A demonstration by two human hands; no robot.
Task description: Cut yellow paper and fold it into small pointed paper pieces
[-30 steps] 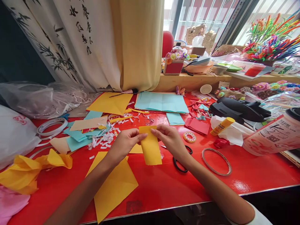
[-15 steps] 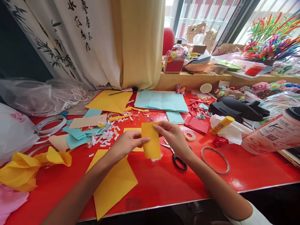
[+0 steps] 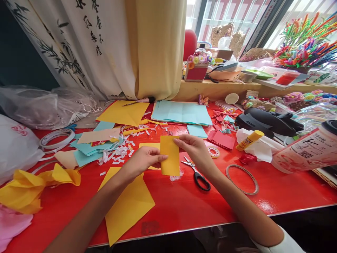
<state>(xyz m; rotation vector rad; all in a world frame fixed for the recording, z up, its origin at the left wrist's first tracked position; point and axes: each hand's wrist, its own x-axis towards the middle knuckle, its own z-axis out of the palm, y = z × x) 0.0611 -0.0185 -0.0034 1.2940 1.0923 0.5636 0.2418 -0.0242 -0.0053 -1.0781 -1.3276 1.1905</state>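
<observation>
A small yellow paper rectangle [image 3: 170, 158] is held up over the red table, roughly upright. My left hand [image 3: 147, 160] pinches its left edge between thumb and fingers. At its upper right edge, my right hand [image 3: 193, 149] grips it the same way. Behind it, another yellow paper piece [image 3: 149, 146] lies partly hidden on the table. Scissors with black handles [image 3: 201, 181] rest below my right hand, their blades a little apart. Under my left forearm lies a larger yellow sheet [image 3: 129, 207].
White paper scraps [image 3: 118, 151] and blue paper offcuts [image 3: 85, 158] are strewn to the left. Blue sheets [image 3: 181, 112] are stacked at the back. On the right are red paper squares [image 3: 220, 139], a glue stick [image 3: 250, 140], a tape ring [image 3: 242, 180] and a large cup [image 3: 306, 149].
The yellow paper rectangle has tilted slightly, its lower edge rising and shifting a little left. Both hands keep their pinch on it. Everything else stays in place.
</observation>
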